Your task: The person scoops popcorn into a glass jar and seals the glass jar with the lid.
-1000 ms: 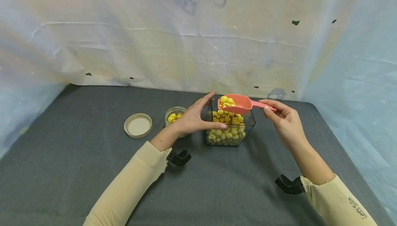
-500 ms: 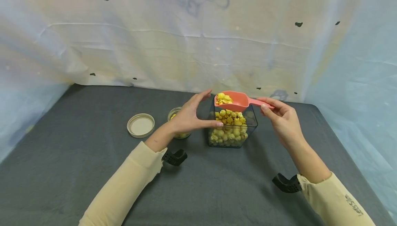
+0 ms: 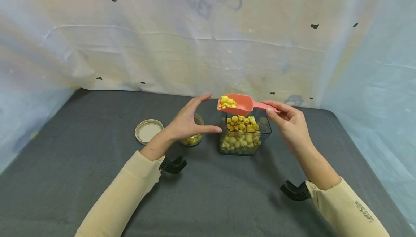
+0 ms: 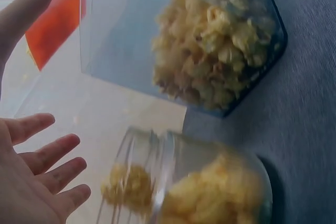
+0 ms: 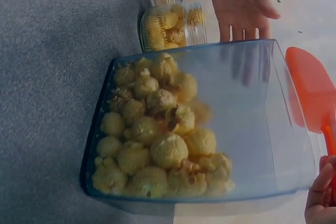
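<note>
My right hand [image 3: 289, 123] pinches the handle of a pink plastic scoop [image 3: 244, 104] above the clear square container [image 3: 265, 130]. Yellow popcorn [image 3: 227, 102] sits at the scoop's front end. More popcorn [image 3: 242, 125] fills the lower part of the container. My left hand [image 3: 183, 123] holds nothing; its thumb and fingers are spread apart over a glass jar [image 3: 192, 141], just left of the container. In the left wrist view popcorn shows inside the jar [image 4: 210, 187], whose mouth has no lid. From the head, my left hand partly hides the jar.
A round cream lid [image 3: 148, 131] lies on the dark grey tabletop [image 3: 208, 197], left of the jar. Behind the table hangs a pale sheet [image 3: 182, 60]. A bluish sheet [image 3: 377, 85] borders the right side.
My left hand has moved left, away from the container and over the jar. The scoop with its popcorn has shifted left and slightly up in my right hand. The container looks unmoved.
</note>
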Available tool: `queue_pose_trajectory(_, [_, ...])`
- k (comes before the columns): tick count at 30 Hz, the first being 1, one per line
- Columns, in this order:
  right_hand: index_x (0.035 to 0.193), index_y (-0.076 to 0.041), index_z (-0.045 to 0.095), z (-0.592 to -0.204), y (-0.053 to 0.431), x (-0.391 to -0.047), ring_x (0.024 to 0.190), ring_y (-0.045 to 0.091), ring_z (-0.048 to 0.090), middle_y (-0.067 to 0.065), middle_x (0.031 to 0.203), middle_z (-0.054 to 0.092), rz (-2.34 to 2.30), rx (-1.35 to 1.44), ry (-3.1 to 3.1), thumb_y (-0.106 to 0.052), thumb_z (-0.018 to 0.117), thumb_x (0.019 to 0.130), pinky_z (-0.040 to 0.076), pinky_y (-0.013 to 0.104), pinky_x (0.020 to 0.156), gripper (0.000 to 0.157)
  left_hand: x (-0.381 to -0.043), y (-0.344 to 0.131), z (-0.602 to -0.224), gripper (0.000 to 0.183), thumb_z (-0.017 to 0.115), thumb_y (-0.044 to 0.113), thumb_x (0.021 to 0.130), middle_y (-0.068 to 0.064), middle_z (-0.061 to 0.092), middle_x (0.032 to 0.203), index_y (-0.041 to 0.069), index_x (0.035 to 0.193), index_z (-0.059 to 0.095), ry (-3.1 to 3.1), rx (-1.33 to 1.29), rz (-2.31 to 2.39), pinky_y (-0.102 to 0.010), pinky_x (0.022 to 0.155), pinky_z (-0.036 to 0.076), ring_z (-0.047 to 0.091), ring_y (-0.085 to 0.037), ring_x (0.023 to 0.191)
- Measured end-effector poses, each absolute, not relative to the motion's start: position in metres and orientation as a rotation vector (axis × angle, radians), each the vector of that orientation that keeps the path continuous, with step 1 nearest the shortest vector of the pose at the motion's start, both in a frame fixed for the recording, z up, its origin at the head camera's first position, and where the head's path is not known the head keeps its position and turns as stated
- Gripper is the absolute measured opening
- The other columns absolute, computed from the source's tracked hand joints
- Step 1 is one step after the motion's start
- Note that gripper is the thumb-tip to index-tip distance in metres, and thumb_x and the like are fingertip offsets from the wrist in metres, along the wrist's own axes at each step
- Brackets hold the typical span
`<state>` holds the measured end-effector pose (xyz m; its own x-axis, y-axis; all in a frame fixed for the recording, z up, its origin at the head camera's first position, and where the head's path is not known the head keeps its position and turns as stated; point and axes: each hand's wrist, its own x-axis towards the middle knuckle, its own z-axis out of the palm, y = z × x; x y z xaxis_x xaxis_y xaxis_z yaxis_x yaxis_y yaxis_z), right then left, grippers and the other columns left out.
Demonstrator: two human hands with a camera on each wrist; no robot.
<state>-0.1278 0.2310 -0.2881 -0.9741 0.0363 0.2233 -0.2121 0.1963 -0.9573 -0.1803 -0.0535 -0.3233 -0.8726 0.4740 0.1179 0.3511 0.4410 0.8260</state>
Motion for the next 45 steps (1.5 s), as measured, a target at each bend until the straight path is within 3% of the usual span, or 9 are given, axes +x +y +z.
queue_pose_trajectory(9, [0.116,-0.008,0.07,-0.287,0.222,-0.13,0.077,0.004,0.057,-0.007,0.097,0.061,1.888,0.207,-2.27,-0.014,0.064,0.093,0.049,0.013,0.069,0.024,-0.182,-0.073,-0.333,0.095,0.081,0.05,0.072,-0.002,0.024,0.156,0.036,0.15,0.028,2.617,0.68,1.374,-0.06,0.109,0.031,0.027,-0.028,0.142])
queue_pose_trajectory(14, [0.116,-0.008,0.07,-0.285,0.216,-0.132,0.076,0.005,0.057,-0.009,0.094,0.062,1.886,0.213,-2.284,-0.011,0.064,0.093,0.049,0.013,0.066,0.024,-0.181,-0.08,-0.335,0.096,0.081,0.05,0.071,-0.005,0.024,0.156,0.031,0.15,0.029,2.629,0.663,1.362,-0.061,0.108,0.031,0.026,-0.03,0.142])
queue_pose_trajectory(24, [0.126,0.008,0.059,-0.28,0.206,-0.134,0.08,0.003,0.06,-0.014,0.096,0.062,1.771,0.177,-2.406,-0.012,0.063,0.093,0.049,0.014,0.067,0.038,-0.183,-0.089,-0.34,0.096,0.083,0.047,0.07,-0.005,0.025,0.155,0.031,0.15,0.03,2.621,0.657,1.373,-0.061,0.109,0.029,0.026,-0.03,0.142])
queue_pose_trajectory(36, [0.126,0.003,0.061,-0.279,0.199,-0.138,0.069,0.005,0.049,-0.012,0.093,0.063,1.692,0.192,-2.508,-0.015,0.063,0.094,0.041,0.021,0.058,0.036,-0.182,-0.096,-0.341,0.095,0.083,0.044,0.072,-0.006,0.024,0.156,0.028,0.15,0.031,2.626,0.631,1.368,-0.061,0.11,0.028,0.025,-0.03,0.143])
queue_pose_trajectory(45, [0.127,-0.003,0.062,-0.276,0.194,-0.138,0.077,0.01,0.052,-0.002,0.106,0.059,1.678,0.109,-2.59,-0.019,0.063,0.094,0.045,0.023,0.065,0.036,-0.182,-0.097,-0.346,0.095,0.083,0.039,0.073,-0.007,0.027,0.154,0.026,0.151,0.029,2.567,0.642,1.387,-0.055,0.109,0.034,0.033,-0.034,0.138])
